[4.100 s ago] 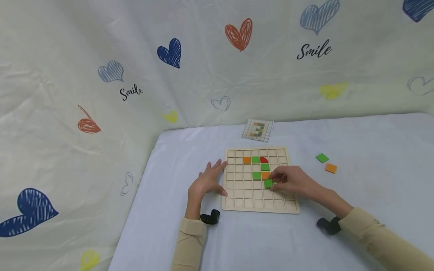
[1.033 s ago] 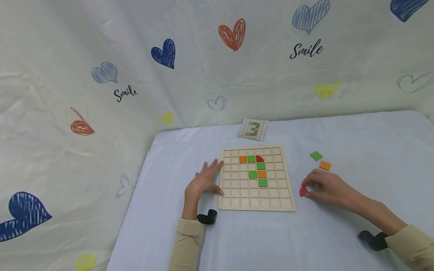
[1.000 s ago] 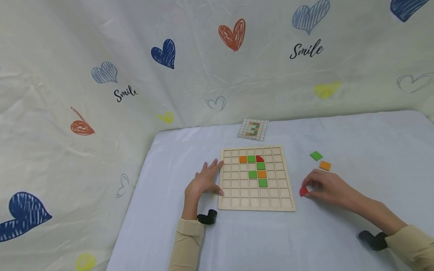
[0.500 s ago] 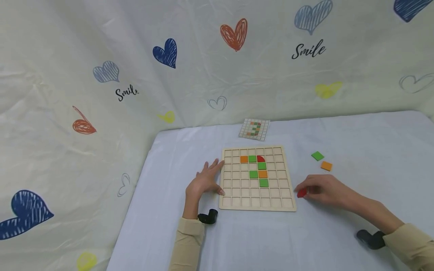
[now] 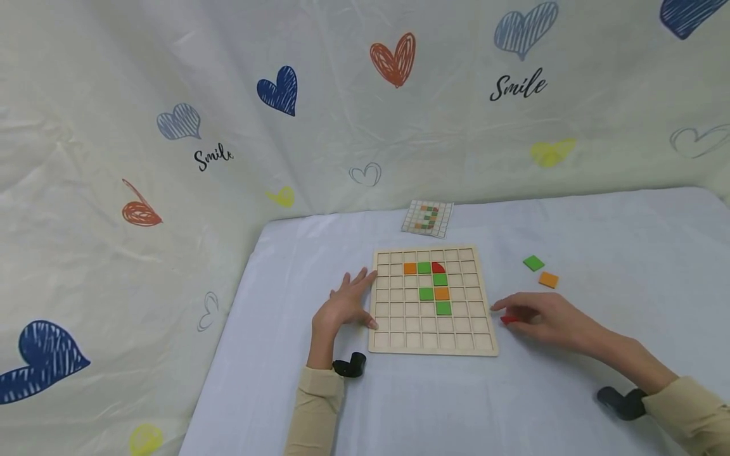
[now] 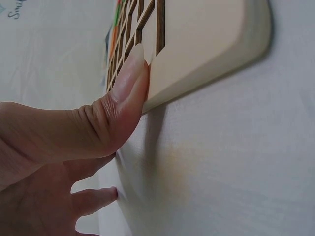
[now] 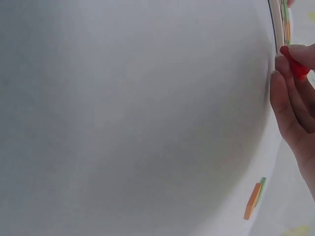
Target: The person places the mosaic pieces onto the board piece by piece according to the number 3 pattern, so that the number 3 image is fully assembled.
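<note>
A wooden grid board (image 5: 399, 323) lies on the table with several square tiles and one red quarter-round tile (image 5: 438, 268) set in its cells. My left hand (image 5: 342, 304) rests at the board's left edge, fingers spread; in the left wrist view the thumb (image 6: 130, 83) touches the board's side. Just off the board's right edge, my right hand (image 5: 542, 316) pinches a second red tile (image 5: 509, 320) between thumb and fingers. The right wrist view shows that red tile (image 7: 297, 66) at the fingertips, its outline partly covered.
A green tile (image 5: 533, 263) and an orange tile (image 5: 549, 280) lie on the white cloth right of the board. Behind the board is a printed pattern card (image 5: 428, 218). A hanging cloth with hearts (image 5: 393, 60) stands behind the table.
A green tile, earlier in my right hand, now sits in the board below the orange one. The right hand moved right, took the red tile, and has since turned it. The left hand stays put.
</note>
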A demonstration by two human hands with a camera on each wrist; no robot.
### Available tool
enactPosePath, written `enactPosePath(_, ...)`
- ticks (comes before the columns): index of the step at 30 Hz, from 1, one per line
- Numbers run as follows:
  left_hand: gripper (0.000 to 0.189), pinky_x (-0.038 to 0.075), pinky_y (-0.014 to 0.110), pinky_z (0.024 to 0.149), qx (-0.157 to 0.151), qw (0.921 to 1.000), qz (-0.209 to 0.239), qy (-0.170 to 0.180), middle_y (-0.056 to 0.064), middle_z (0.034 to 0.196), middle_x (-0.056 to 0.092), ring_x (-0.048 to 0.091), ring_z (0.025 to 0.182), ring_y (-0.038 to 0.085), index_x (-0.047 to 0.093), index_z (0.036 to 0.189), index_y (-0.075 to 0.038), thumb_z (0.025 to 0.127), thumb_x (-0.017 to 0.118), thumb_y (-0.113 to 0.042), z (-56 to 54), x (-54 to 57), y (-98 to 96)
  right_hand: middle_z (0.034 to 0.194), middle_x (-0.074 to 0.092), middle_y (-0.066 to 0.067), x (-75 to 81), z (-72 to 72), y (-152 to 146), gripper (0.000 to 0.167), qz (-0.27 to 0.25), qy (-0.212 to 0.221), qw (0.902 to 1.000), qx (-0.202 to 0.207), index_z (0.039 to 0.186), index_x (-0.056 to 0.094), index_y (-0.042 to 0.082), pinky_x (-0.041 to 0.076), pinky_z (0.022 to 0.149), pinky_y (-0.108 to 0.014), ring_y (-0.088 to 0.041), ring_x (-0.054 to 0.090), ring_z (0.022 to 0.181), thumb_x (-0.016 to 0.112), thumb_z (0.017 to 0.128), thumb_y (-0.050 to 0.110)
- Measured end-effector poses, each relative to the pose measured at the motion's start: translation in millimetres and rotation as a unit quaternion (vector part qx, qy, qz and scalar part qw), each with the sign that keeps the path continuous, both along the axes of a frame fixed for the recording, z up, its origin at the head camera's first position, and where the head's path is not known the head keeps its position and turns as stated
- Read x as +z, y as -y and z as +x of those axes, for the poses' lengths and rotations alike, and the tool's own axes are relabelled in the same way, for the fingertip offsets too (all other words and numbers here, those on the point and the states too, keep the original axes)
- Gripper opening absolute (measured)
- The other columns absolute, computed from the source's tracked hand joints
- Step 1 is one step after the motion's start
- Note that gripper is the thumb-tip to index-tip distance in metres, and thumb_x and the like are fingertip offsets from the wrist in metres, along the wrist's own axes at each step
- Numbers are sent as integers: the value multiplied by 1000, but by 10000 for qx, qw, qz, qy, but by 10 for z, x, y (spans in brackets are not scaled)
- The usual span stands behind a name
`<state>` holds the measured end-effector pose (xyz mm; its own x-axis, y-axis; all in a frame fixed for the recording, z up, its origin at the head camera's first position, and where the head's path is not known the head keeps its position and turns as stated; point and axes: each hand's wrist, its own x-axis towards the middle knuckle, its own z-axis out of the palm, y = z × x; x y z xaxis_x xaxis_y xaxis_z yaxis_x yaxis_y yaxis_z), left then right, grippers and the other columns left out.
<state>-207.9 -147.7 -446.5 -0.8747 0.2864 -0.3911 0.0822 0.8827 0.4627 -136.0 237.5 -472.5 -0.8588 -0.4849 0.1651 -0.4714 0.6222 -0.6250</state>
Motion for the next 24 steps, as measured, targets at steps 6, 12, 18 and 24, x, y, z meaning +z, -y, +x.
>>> enactPosePath(6,116,12,71,123,66,10000,3,3,4,173,18,5,160,39,32,163,-22,67,95,-14,6,2,-6,92,74,14,57,-15,71,25,-164,221,9996,114,102,78,17,59,73,-20,3,65,80,83,82,2)
enactPosePath(12,115,12,70,123,64,10000,7,3,4,173,18,4,160,39,31,164,-22,68,95,-14,-2,-3,0,90,74,16,109,-39,184,18,-303,631,9975,-30,101,78,18,57,71,-18,2,64,76,82,85,10)
enactPosePath(18,115,12,71,123,42,10000,14,31,4,173,17,4,160,39,30,164,-21,68,94,-14,-5,10,-2,92,75,13,129,-85,311,15,-348,1142,9925,-251,100,78,20,55,69,-19,-1,63,78,81,88,12)
enactPosePath(24,115,12,70,123,24,10000,-43,31,3,173,17,4,160,39,30,164,-22,69,94,-15,-6,14,-5,98,76,11,65,-140,425,18,-460,1255,9909,-167,103,79,21,57,76,-19,-2,65,85,83,86,16)
